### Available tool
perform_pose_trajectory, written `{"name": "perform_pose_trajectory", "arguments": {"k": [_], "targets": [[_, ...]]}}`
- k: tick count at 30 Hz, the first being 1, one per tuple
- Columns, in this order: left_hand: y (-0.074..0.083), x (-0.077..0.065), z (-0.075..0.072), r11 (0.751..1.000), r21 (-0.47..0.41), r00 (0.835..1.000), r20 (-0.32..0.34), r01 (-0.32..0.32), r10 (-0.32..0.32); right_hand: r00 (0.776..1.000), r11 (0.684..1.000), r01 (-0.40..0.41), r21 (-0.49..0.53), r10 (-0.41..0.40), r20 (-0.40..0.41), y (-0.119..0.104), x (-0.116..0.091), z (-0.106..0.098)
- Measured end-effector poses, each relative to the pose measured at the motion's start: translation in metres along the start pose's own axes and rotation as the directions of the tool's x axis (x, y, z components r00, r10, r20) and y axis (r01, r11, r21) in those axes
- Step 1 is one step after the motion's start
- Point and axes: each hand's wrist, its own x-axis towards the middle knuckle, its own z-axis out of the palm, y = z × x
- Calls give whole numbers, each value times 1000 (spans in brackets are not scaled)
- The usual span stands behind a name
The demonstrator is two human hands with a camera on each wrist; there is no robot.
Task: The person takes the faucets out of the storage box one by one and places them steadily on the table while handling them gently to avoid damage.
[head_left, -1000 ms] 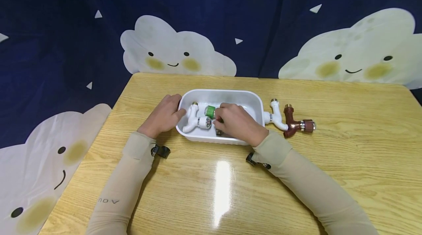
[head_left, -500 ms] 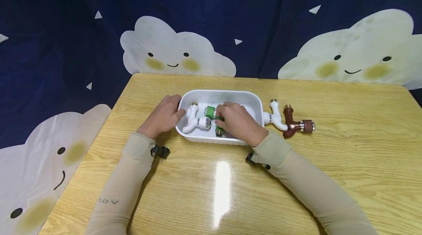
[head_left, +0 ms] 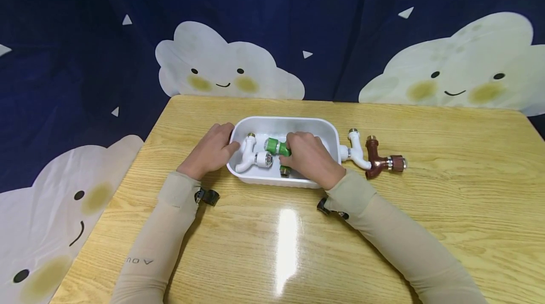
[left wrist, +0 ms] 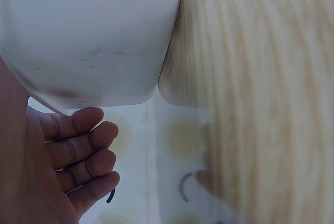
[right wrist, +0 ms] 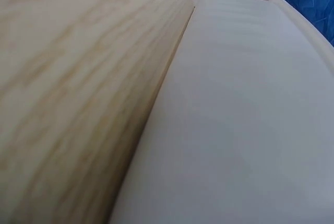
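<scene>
My left hand [head_left: 213, 150] holds the left end of a white plastic box [head_left: 294, 121], its thumb over the rim. In the left wrist view the fingers [left wrist: 86, 151] are bent beside the outer wall. Inside the box my right hand [head_left: 312, 157] grips a green faucet [head_left: 284, 149], partly covering it; its ribbed green knob points left and a brass end shows below the hand. A white faucet [head_left: 248, 155] lies at the box's left side. The right wrist view shows mostly the box's side wall [right wrist: 235, 109], with the right fingers out of sight.
On the wooden table [head_left: 238, 242], right of the box, lie another white faucet [head_left: 358, 150] and a dark red faucet [head_left: 376, 159], close together. The white one's knob is against the box's right end. A dark blue cloth [head_left: 332, 10] with clouds hangs behind the table.
My right hand has shifted slightly right, and more of the green faucet shows, including its brass end. The left hand has stayed at the box's rim.
</scene>
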Motion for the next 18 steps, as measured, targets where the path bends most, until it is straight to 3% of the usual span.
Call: {"name": "perform_pose_trajectory", "arguments": {"k": [12,18], "targets": [[1,0,0,1000,-20,1000,10,12,-12,994,995,-101,-4,101,34,2,2,-2],[1,0,0,1000,-22,1000,7,12,-11,993,994,-109,-23,109,35,3,2,-1]]}}
